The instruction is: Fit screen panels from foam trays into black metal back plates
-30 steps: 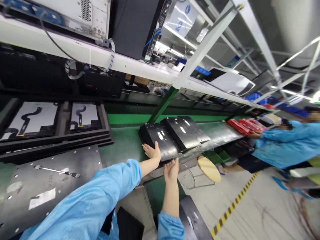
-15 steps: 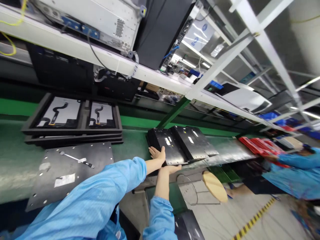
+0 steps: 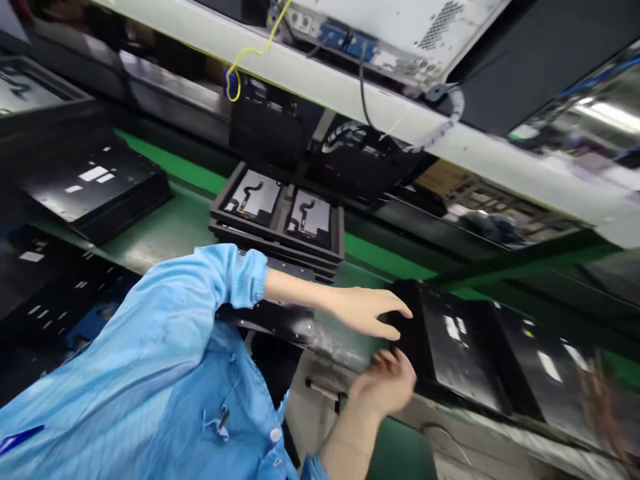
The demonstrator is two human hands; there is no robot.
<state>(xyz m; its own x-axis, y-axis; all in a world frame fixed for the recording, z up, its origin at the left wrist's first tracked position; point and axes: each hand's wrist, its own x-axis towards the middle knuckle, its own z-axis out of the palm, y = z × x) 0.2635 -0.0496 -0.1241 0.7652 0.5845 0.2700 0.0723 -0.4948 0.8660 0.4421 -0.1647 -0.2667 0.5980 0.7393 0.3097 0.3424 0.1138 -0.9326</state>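
My left hand [image 3: 367,310] reaches across the bench with thumb and fingers apart, nothing between them. Its fingertips are close to the near end of a stack of flat black panels [image 3: 463,347]; whether they touch it I cannot tell. Below it, my right hand [image 3: 385,383] is beside the same stack, blurred, its fingers loosely curled and nothing visible in them. More black panels [image 3: 543,363] with white labels lean in a row to the right. Under my left arm lies a dark metal plate [image 3: 280,317], mostly covered by the sleeve.
Dark foam trays [image 3: 280,233] holding screen parts with ribbon cables sit at the back of the green bench. Another black panel stack [image 3: 95,183] lies to the left. A white shelf beam [image 3: 320,77] with equipment crosses above. A blurred, hand-like shape [image 3: 605,407] shows at far right.
The view has swung left, so the trays and panels appear further right. My hands, earlier against the near panel stack, have come away from its front edge toward its left end.
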